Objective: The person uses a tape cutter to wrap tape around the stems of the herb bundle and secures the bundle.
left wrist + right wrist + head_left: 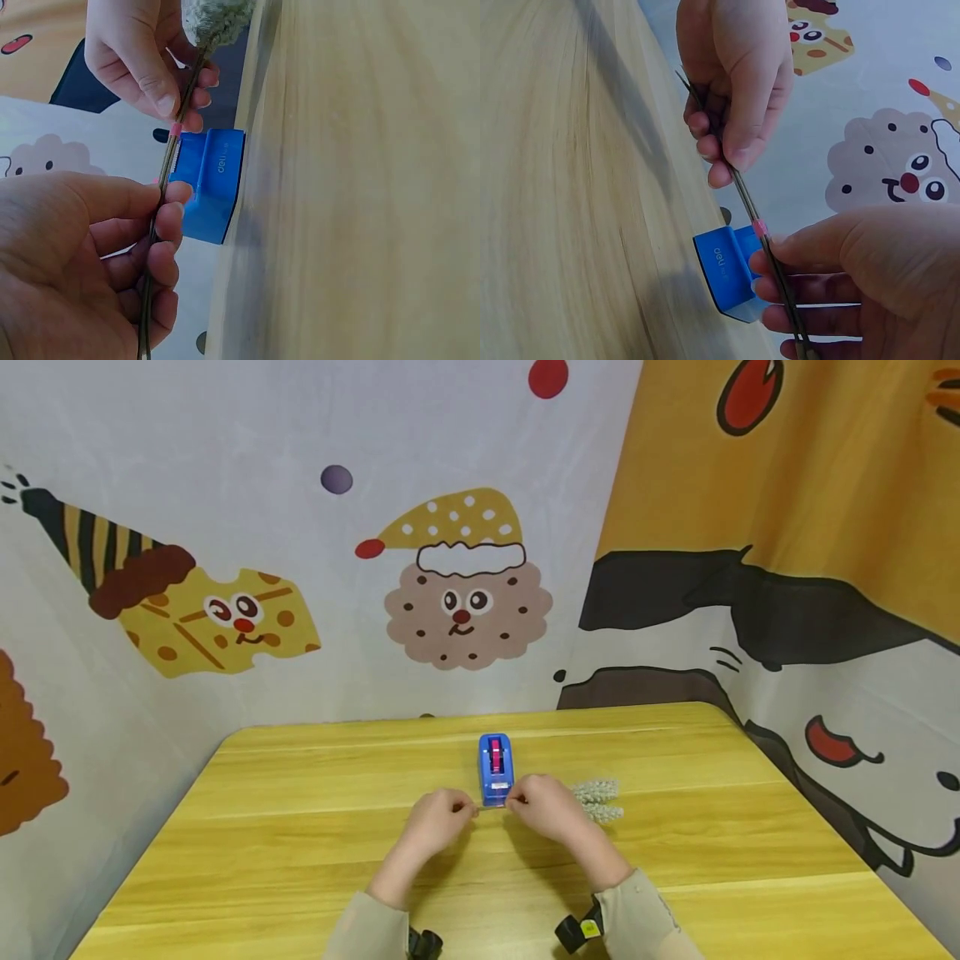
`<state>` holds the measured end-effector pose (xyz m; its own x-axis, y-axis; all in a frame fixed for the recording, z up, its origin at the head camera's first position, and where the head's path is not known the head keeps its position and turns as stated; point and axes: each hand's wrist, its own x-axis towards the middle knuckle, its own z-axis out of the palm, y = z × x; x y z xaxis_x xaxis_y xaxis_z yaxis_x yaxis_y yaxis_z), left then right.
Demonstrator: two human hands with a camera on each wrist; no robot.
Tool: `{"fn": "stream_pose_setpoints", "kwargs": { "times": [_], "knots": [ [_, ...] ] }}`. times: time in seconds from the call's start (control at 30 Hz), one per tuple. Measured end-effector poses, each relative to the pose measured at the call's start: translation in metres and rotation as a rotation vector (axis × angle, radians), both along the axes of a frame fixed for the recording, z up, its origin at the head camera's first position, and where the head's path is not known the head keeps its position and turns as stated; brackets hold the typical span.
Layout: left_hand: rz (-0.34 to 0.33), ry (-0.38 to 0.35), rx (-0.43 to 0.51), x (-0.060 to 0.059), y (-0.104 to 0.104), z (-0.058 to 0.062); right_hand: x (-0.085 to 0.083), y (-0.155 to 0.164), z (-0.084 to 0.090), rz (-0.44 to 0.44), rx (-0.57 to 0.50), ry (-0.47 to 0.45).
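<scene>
Stems (746, 196) in a thin bundle lie straight between my hands, at the lower centre of the head view, just below the near end of the blue tape dispenser (496, 768). Their long axis runs nearly level across that view, while the dispenser's runs almost up and down it, so the two stand roughly square to each other. My right hand (547, 808) is the nearer one to the dispenser, by its lower right corner; whether they touch I cannot tell. My left hand (441, 820) sits a little farther off, to the lower left.

The bundle points right: its pale flower heads (598, 800) show just past my right hand, and the bare ends run back through my left. In the left wrist view it slants from the heads at the top down to the lower left; in the right wrist view the thin tips show at the upper left.

Both my hands grip the stems. The left pinches them between thumb and forefinger, with the other fingers curled along them; the right holds them with its thumb against bent fingers. A small pink band (175, 129) sits round the stems between my hands, right beside my right thumb. The bundle looks raised off the table (315, 827) rather than resting on it.
</scene>
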<state>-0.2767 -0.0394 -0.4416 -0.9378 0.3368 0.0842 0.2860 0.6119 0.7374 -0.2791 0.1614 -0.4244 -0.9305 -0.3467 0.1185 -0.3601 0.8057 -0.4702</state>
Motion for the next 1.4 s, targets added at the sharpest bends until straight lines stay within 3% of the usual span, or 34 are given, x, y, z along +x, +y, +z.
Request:
{"fn": "stream_pose_setpoints", "kwargs": {
  "times": [0.23, 0.4, 0.63, 0.87, 1.1, 1.4],
  "knots": [
    [0.017, 0.061, -0.022, 0.0, -0.001, -0.001, -0.002, 0.0, -0.001, 0.0, 0.028, 0.023],
    [0.044, 0.053, -0.015, 0.0, -0.001, -0.002, -0.002, -0.001, -0.003, -0.003, 0.028, 0.037],
    [0.031, 0.031, -0.014, -0.002, 0.0, -0.003, -0.004, -0.001, -0.008, -0.016, 0.046, 0.06],
    [0.031, 0.041, -0.071, -0.001, 0.0, -0.003, -0.005, -0.001, -0.011, -0.007, 0.051, 0.082],
    [0.032, 0.066, -0.083, -0.001, -0.001, -0.003, -0.007, 0.003, -0.013, 0.032, -0.035, 0.007],
    [0.025, 0.038, -0.063, -0.002, -0.001, -0.003, -0.006, 0.007, -0.012, 0.033, -0.151, -0.062]
  ]
}}
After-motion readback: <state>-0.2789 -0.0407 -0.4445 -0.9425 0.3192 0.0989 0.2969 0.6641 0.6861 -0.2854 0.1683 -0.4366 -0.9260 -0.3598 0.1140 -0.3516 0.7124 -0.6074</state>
